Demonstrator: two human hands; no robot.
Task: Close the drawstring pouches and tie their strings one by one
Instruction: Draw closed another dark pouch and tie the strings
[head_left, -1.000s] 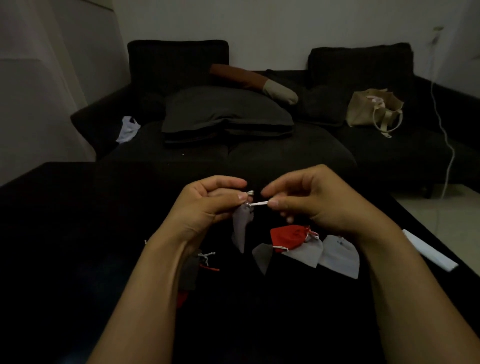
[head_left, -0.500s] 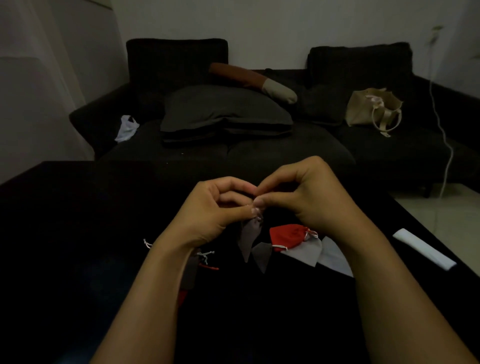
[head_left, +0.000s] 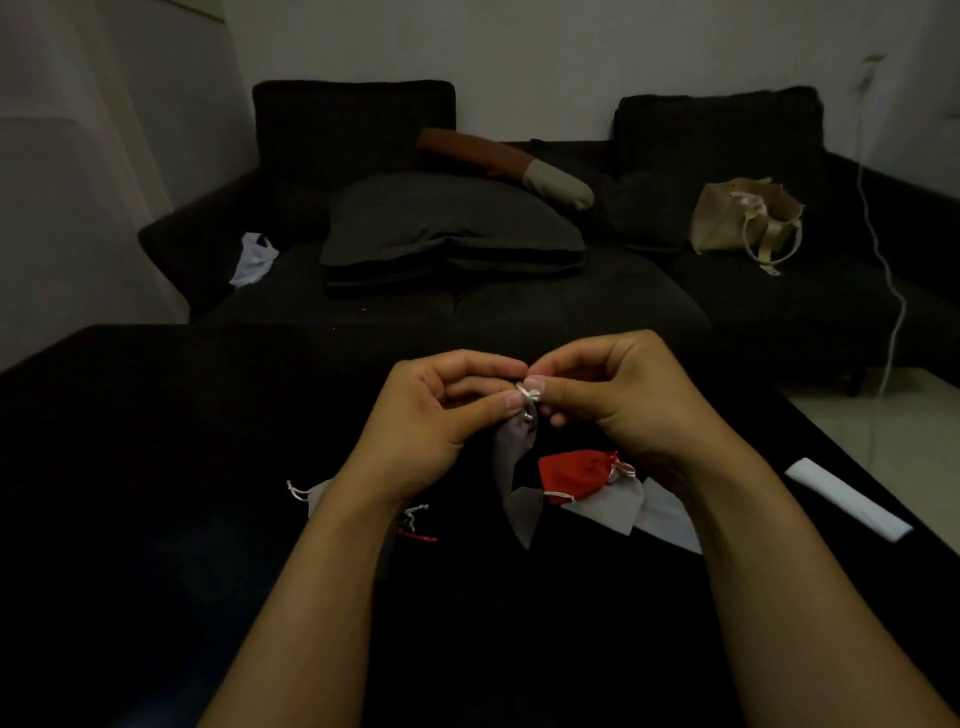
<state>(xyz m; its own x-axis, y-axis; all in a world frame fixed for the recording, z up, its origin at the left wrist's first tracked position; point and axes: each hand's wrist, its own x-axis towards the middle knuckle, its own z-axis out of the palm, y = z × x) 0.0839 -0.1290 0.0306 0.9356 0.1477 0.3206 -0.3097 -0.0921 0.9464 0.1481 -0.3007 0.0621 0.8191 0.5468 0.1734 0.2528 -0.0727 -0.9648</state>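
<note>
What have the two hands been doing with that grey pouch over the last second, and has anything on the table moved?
A second ago the hands were apart, pulling a white string taut between them. They then came together, and now the left hand and right hand pinch the string in a small loop at the neck of the grey pouch, which still hangs below. The red pouch and the other pouches on the table have not moved.

Two bare forearms reach in from the near edge. No sleeve shows on either arm up to where the frame cuts them off. The left hand (head_left: 441, 415) and right hand (head_left: 618, 400) wear no gloves, and no ring, watch or band is visible. The fingernails (head_left: 533, 385) are short and plain, pale at the tips.
</note>
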